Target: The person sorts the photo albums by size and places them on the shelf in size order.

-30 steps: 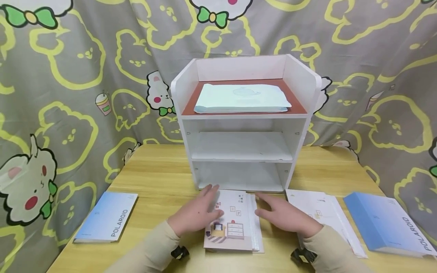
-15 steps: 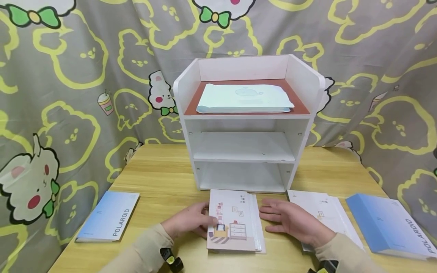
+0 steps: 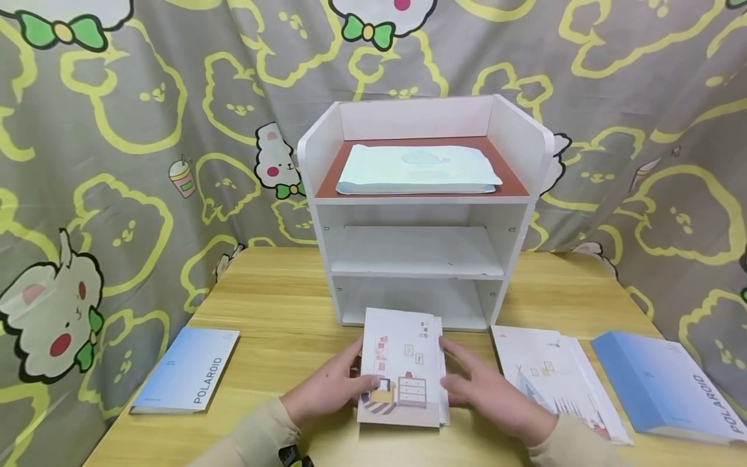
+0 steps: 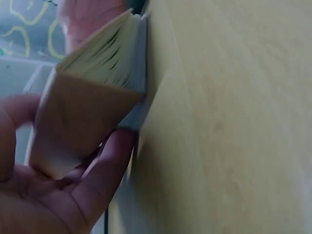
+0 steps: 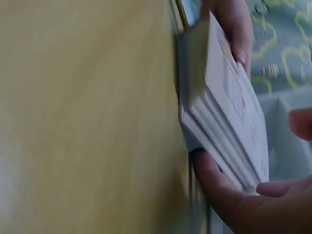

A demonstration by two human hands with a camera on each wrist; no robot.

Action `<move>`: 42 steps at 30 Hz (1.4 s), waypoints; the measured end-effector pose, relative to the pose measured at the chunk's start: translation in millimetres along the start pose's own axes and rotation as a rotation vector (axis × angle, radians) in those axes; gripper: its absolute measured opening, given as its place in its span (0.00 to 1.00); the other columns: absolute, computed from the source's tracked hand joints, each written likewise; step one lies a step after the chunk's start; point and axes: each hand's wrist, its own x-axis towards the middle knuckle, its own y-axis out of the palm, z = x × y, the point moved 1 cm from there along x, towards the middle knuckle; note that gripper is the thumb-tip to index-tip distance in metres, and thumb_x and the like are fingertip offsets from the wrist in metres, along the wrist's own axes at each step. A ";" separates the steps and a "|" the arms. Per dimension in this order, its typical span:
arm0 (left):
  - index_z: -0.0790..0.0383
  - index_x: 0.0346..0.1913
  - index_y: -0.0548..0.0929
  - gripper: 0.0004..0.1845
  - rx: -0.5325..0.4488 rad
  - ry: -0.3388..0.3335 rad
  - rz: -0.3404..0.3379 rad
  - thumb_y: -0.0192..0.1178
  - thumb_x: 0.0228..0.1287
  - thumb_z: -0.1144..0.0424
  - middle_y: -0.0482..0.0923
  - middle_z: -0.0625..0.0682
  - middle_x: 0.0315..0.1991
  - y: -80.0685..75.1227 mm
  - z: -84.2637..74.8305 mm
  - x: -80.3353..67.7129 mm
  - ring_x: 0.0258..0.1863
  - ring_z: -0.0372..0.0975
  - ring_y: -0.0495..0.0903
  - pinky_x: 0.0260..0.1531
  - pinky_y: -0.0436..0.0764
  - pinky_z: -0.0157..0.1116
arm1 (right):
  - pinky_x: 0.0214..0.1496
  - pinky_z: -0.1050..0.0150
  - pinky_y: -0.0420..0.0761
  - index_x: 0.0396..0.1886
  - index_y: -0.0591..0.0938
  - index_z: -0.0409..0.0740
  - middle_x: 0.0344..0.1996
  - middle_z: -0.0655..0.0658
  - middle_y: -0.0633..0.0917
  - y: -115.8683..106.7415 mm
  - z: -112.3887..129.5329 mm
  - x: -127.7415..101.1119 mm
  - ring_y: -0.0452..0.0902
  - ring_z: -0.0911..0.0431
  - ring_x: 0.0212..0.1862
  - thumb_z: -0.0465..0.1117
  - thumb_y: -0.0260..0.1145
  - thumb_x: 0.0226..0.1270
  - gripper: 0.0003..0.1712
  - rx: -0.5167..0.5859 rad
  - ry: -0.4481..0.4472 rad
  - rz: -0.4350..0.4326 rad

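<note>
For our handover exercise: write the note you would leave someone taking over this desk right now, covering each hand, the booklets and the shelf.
Left hand: grips the left edge of the illustrated booklet stack.
Right hand: grips its right edge; the far end is tilted up off the wooden table.
Shelf unit: a pale blue envelope lies on the top tier; both lower tiers are bare.
On the table: a second booklet pile and two POLAROID albums.
Done: stack gathered. Left: nothing shelved from the table yet.

Stack of booklets (image 3: 403, 370), white cover with a drawn room, dresser and small frames, far end tilted up off the bench (image 3: 280, 305), near the middle of its front edge, left hand (image 3: 327, 389) and right hand (image 3: 490, 392) gripping its sides
</note>
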 end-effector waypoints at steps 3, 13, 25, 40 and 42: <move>0.31 0.81 0.34 0.62 0.012 0.065 0.023 0.73 0.61 0.57 0.82 0.46 0.48 3.2 -5.4 -2.9 0.42 0.41 0.84 0.46 0.82 0.37 | 0.61 0.55 0.78 0.83 0.49 0.44 0.79 0.31 0.48 11.5 7.9 -2.5 0.76 0.45 0.62 0.45 0.71 0.67 0.54 -0.270 -0.067 -0.038; 0.24 0.77 0.26 0.69 0.037 0.194 -0.051 0.75 0.58 0.64 0.83 0.45 0.54 -7.5 -39.8 -10.1 0.41 0.39 0.87 0.46 0.84 0.37 | 0.58 0.50 0.80 0.84 0.46 0.60 0.80 0.34 0.34 29.3 38.9 -0.3 0.64 0.32 0.69 0.52 0.86 0.44 0.74 -0.761 -0.252 -0.196; 0.37 0.74 0.63 0.37 0.143 0.238 -0.325 0.68 0.67 0.60 0.79 0.47 0.49 -45.2 -70.2 5.7 0.43 0.41 0.82 0.41 0.85 0.41 | 0.54 0.49 0.83 0.82 0.56 0.49 0.80 0.31 0.40 12.8 69.4 41.4 0.68 0.32 0.66 0.51 0.84 0.47 0.66 -1.102 -0.570 -0.370; 0.49 0.80 0.54 0.37 0.161 0.192 -0.547 0.57 0.76 0.53 0.74 0.56 0.62 -68.3 -70.8 19.2 0.53 0.44 0.78 0.47 0.83 0.43 | 0.50 0.46 0.84 0.77 0.66 0.40 0.74 0.28 0.63 6.2 79.6 82.2 0.76 0.36 0.57 0.52 0.69 0.69 0.42 -1.159 -0.677 -0.460; 0.51 0.81 0.53 0.37 0.204 0.208 -0.547 0.57 0.76 0.51 0.73 0.55 0.63 -70.6 -71.7 19.4 0.55 0.43 0.77 0.48 0.83 0.43 | 0.51 0.46 0.83 0.76 0.67 0.40 0.72 0.29 0.66 5.2 81.6 84.9 0.76 0.37 0.58 0.52 0.68 0.71 0.41 -1.162 -0.686 -0.467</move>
